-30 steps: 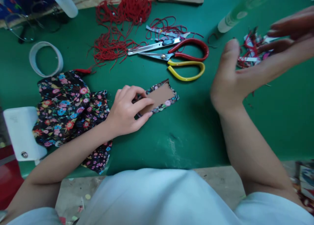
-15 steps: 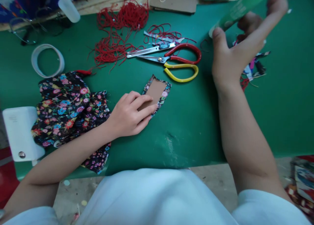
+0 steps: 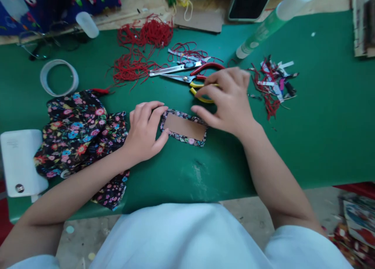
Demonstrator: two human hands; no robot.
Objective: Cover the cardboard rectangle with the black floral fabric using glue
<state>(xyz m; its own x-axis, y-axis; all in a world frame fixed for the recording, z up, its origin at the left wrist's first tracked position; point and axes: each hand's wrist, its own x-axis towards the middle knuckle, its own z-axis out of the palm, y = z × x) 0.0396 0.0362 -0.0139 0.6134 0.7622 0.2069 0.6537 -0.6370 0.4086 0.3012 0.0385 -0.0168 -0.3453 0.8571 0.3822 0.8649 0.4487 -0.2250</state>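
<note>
A small cardboard rectangle wrapped in black floral fabric (image 3: 184,127) lies on the green table (image 3: 322,136). My left hand (image 3: 145,130) grips its left end between thumb and fingers. My right hand (image 3: 228,101) rests at its right end, thumb touching the upper right corner, fingers spread over the handles of the scissors. Two pairs of scissors (image 3: 181,71), one red-handled and one yellow-handled, lie just behind the piece.
A heap of floral fabric (image 3: 79,132) lies left of my left hand. Red cord (image 3: 140,46), a tape roll (image 3: 59,77), a green glue tube (image 3: 269,20), a pile of scraps (image 3: 272,83), a white device (image 3: 19,159) and a phone (image 3: 249,1) surround the spot.
My right hand came down from the upper right near the glue tube and now touches the covered card's right end. The card turned to lie level, and my left hand shifted to its left end.
</note>
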